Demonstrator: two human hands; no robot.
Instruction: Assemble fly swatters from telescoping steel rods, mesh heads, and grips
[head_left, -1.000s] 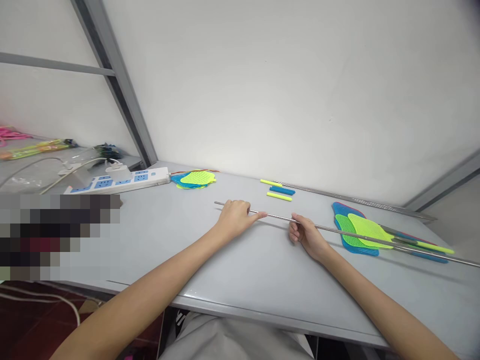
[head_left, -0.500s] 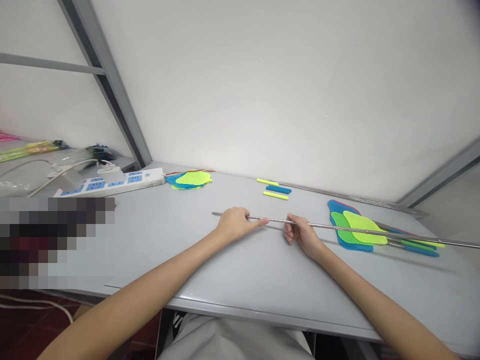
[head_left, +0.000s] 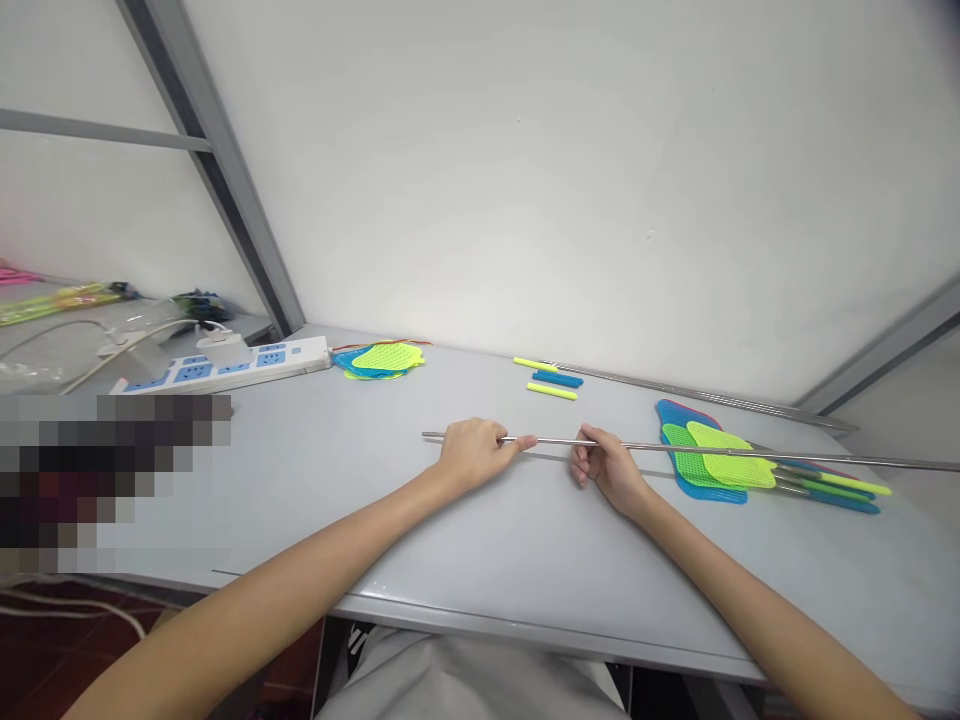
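Note:
A long thin metal rod (head_left: 697, 452) stretches sideways across the table, leaving the view at the right. My left hand (head_left: 476, 450) is closed around it near its left end, thumb laid along the shaft. Further right, my right hand (head_left: 604, 462) pinches the same rod between thumb and forefinger, the other fingers curled below. Beyond that hand, the rod passes over a pile of fly swatters with a yellow mesh head (head_left: 727, 455), a green mesh head (head_left: 681, 448) and a blue one (head_left: 720, 494). Their coloured handles (head_left: 844, 497) point right.
Several yellow and blue tubes (head_left: 555, 379) lie near the wall beside a bundle of metal rods (head_left: 697, 392). Loose mesh swatter heads (head_left: 386, 358) rest at the back left. A power strip (head_left: 225, 366) with plugs and cables stands left of them. Metal frame posts (head_left: 225, 170) rise behind.
The rod's right part has swung slightly up and away, while its left end dropped a little. Both hands keep nearly the same place and hold.

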